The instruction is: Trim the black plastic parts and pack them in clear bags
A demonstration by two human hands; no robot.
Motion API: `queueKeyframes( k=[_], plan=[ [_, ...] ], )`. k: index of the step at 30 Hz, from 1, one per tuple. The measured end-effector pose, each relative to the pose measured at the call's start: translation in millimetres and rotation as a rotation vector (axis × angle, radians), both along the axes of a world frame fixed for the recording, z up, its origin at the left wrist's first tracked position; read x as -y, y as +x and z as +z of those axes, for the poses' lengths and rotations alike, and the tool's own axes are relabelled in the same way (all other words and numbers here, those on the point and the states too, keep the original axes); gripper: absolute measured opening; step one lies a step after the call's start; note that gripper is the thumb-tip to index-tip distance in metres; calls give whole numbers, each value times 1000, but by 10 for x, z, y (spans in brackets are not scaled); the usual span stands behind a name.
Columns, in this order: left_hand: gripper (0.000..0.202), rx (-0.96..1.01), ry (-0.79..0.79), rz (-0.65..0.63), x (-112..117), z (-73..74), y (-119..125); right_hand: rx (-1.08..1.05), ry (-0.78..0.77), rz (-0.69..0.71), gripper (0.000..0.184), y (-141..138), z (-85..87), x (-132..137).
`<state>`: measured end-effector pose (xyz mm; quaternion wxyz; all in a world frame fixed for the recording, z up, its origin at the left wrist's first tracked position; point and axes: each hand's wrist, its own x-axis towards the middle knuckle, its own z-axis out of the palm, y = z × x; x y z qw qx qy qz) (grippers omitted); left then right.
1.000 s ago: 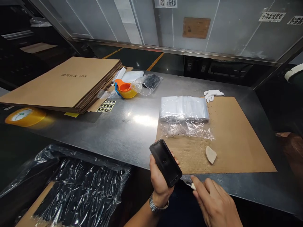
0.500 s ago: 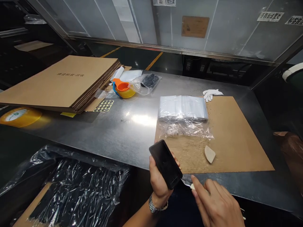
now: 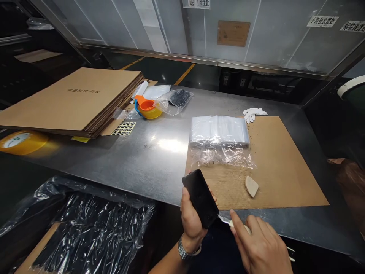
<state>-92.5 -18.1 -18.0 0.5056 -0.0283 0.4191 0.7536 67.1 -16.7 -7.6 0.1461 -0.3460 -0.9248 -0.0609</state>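
A black, rectangular case-like part (image 3: 200, 198) rests tilted in my left hand (image 3: 191, 217), thumb on its near side and fingertips showing behind its right edge. My right hand (image 3: 261, 241) is closed around the pale handle of a small metal-bladed knife (image 3: 228, 222). The blade's tip meets the lower right edge of the black part; whether it cuts in cannot be seen. Just beyond the hands, a beige wedge-shaped block (image 3: 251, 186) lies on a flat cardboard sheet (image 3: 285, 163).
Clear plastic bags (image 3: 219, 131) lie on the cardboard beside a white glove (image 3: 254, 114). Stacked cardboard (image 3: 76, 99), an orange-and-yellow tape dispenser (image 3: 148, 108) and a sticker sheet (image 3: 124, 128) occupy the metal table's (image 3: 137, 160) left. Below left is a plastic-lined box of black wrapped items (image 3: 94, 228).
The black part has turned slightly in my left hand. My right hand and the knife have shifted a little, with the blade still at the part's edge.
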Motion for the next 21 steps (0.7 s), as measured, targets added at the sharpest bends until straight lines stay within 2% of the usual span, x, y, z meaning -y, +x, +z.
queueKeyframes(
  k=[5,8,21],
  plan=[
    [53,-14,-76,-123,-12,11,-42,-144,-115,70,30,5,28,-46],
    [52,11,-65,-143,-19,22,-46,-188,-163,42,28,-6,35,-61],
    [59,15,-128,-164,-5,-5,-36,-88,-199,21,34,-18,-9,-56]
  ],
)
